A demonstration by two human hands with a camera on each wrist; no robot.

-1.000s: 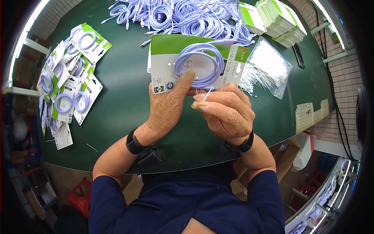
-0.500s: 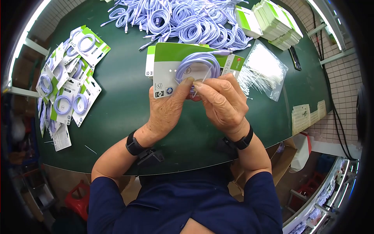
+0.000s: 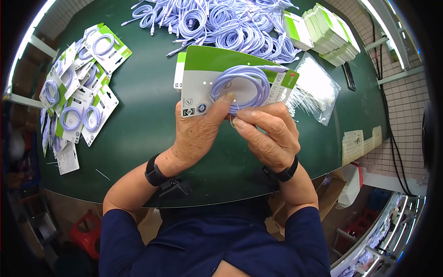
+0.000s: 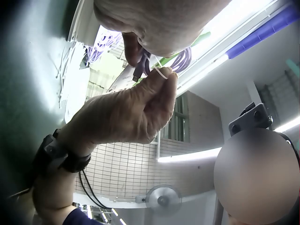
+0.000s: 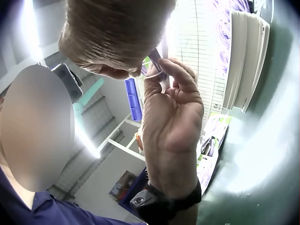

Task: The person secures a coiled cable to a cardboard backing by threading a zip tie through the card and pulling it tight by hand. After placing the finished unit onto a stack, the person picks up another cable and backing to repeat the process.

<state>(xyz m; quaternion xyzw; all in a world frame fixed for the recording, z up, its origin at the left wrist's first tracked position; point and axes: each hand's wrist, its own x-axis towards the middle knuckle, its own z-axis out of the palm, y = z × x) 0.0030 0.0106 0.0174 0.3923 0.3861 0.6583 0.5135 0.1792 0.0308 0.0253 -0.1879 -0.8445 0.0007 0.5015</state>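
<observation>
My left hand (image 3: 196, 131) holds a green-and-white cable card (image 3: 196, 85) upright, its thumb pressing on the lower left of a coiled lilac USB-C cable (image 3: 264, 87) on the card's front. The left fingers are mostly hidden behind the card. At the coil's lower edge, my right hand (image 3: 274, 136) pinches a thin white cable tie (image 4: 161, 73) between thumb and fingertips. The tie bends in a small loop below the card's bottom edge. Both hands meet close together there, the right fingertips right beside the left thumb.
Loose lilac cables (image 3: 221, 23) lie heaped at the back, beside stacked blank cards (image 3: 323, 34). A clear bag of white ties (image 3: 318, 87) lies at the right, near a black tool (image 3: 349, 76). Carded cables (image 3: 76, 92) overlap in a pile at the left.
The right hand rose from below the card to the coil, carrying the tie's end up, then shifted slightly down and right. The left hand keeps its hold on the card.
</observation>
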